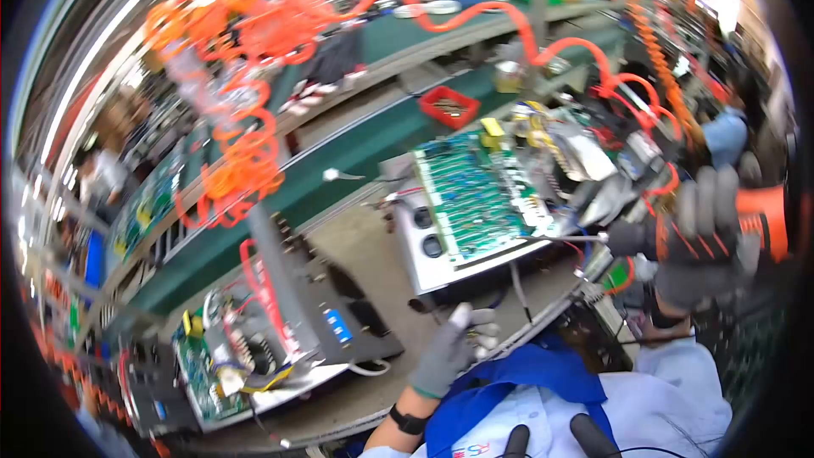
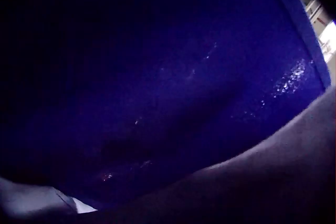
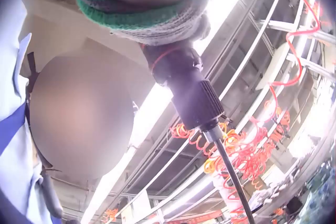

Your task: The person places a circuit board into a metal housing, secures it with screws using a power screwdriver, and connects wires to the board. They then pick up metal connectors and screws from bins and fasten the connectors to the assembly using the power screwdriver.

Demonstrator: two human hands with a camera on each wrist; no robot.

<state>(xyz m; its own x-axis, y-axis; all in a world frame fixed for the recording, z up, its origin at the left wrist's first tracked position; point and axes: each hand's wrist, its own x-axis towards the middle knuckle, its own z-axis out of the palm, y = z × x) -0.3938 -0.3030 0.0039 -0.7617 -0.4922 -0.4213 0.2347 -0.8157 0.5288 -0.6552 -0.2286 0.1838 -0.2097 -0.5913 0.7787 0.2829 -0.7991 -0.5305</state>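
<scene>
From the head view, I see my gloved right hand (image 1: 705,216) gripping an orange and black power driver (image 1: 761,214), its long bit pointing left to the near edge of a green circuit board (image 1: 475,199). I can't tell whether the tip touches. The board lies on a white metal chassis (image 1: 415,248) on the bench (image 1: 356,233), wires bunched at its right. My left hand (image 1: 445,356) is near the chassis's front edge, fingers bent; I can't make out whether they hold anything small. A second unit (image 1: 254,348) sits at the left, and a red tray (image 1: 449,108) of small parts lies beyond the board.

The left wrist view gives me mostly dark blue cloth (image 2: 173,87), no fingers.

The right wrist view shows me the driver's dark nose and slim bit below a green-edged glove cuff (image 3: 131,18).
</scene>
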